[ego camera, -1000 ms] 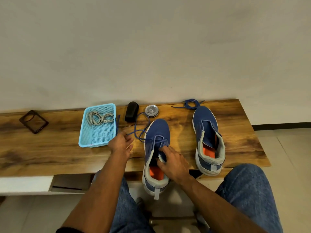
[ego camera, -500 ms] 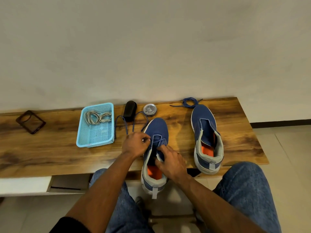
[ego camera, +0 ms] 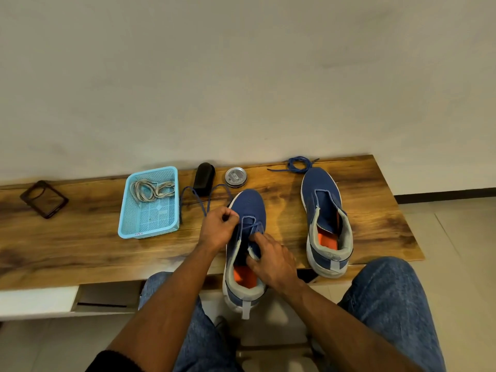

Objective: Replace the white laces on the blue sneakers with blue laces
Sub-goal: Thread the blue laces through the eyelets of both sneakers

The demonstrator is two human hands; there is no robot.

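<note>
Pinching blue lace (ego camera: pixel 200 201): left hand (ego camera: pixel 218 228), little changed | right hand (ego camera: pixel 271 260) still gripping sneaker tongue (ego camera: pixel 253 249)

Glossy grained wood table (ego camera: pixel 362 210); perforated plastic basket (ego camera: pixel 134 226); knit cloth sneakers (ego camera: pixel 249 205); metal tin (ego camera: pixel 235 177)

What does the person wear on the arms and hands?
Both forearms are bare, and the left hand and right hand have no gloves, rings or watch visible. A dark sleeve edge shows on the left arm at the bottom of the picture.
</note>
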